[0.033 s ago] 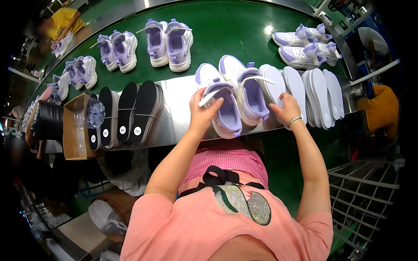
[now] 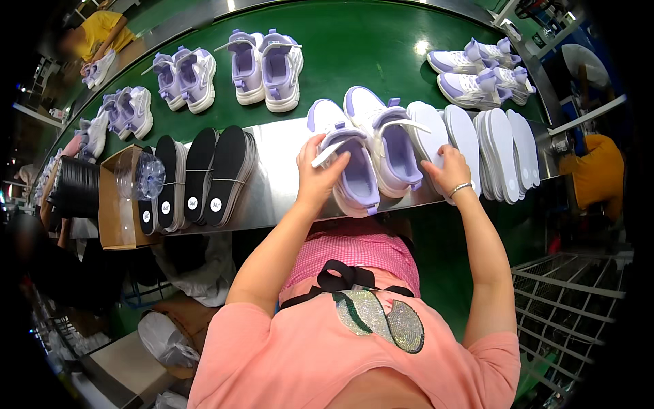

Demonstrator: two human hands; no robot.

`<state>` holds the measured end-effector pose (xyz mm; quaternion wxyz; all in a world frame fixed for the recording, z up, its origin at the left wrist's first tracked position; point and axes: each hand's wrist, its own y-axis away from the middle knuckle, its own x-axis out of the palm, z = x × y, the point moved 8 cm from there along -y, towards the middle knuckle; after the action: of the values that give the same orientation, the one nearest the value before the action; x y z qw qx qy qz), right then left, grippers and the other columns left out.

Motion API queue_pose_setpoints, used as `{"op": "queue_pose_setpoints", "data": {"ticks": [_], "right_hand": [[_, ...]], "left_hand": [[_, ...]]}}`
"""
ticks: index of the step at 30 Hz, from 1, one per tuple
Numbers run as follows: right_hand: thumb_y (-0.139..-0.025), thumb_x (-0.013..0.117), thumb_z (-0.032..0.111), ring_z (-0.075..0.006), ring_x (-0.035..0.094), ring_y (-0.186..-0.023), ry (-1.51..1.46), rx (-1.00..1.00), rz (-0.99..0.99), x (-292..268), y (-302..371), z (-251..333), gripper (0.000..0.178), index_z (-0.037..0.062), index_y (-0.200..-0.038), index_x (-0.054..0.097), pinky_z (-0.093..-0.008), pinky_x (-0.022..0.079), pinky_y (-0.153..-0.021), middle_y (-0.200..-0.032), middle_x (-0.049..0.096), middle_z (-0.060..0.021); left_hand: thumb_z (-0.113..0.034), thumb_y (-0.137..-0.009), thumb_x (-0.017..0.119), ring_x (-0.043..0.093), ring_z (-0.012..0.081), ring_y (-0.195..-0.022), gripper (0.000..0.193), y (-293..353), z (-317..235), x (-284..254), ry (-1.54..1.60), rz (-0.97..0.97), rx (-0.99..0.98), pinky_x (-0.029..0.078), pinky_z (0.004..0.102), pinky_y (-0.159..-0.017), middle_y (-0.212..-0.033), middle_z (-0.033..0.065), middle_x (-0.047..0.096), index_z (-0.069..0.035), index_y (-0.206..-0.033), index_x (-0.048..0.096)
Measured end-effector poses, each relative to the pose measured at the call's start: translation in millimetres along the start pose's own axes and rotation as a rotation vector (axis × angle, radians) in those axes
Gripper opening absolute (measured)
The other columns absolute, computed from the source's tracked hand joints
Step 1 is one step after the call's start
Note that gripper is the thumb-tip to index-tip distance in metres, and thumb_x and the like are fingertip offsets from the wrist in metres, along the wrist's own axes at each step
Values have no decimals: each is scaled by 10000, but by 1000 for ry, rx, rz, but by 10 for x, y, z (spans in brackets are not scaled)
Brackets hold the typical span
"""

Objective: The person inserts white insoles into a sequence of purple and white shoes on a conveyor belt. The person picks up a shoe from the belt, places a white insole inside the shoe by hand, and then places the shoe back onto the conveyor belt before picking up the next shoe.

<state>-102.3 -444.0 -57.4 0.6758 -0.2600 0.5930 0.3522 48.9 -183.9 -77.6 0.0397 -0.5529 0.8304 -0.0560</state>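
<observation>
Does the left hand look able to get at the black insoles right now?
Probably, after releasing the sneaker it holds: only metal tabletop seems to lie between the left hand and the black insoles.

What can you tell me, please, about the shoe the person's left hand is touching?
The shoe is a white and lilac sneaker with a lilac, fabric-looking lining, a lilac heel loop, a pale strip at its opening and a white sole. It sits opening up, toe pointing away, over the metal ledge, left of its mate. The left hand grips its left side, thumb at the opening.
</observation>
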Motion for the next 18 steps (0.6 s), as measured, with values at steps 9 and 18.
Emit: {"op": "queue_pose_setpoints", "data": {"ticks": [9, 18], "right_hand": [[-701, 662, 335, -295, 540, -863, -104, 42, -78, -169, -129, -5, 364, 36, -881, 557, -371, 430, -742, -883, 565, -136], [-719, 588, 134, -282, 557, -728, -591, -384, -42, -1221, 399, 805, 108, 28, -714, 569, -335, 449, -648, -854, 558, -145]], "left_hand": [[-130, -740, 615, 536, 325, -722, 133, -350, -108, 71, -164, -81, 79, 419, 384, -653, -748, 156, 594, -29, -819, 579], [-132, -729, 609, 524, 328, -742, 152, -243, -186, 109, -275, -125, 137, 415, 391, -677, -766, 148, 590, -29, -832, 567]]}}
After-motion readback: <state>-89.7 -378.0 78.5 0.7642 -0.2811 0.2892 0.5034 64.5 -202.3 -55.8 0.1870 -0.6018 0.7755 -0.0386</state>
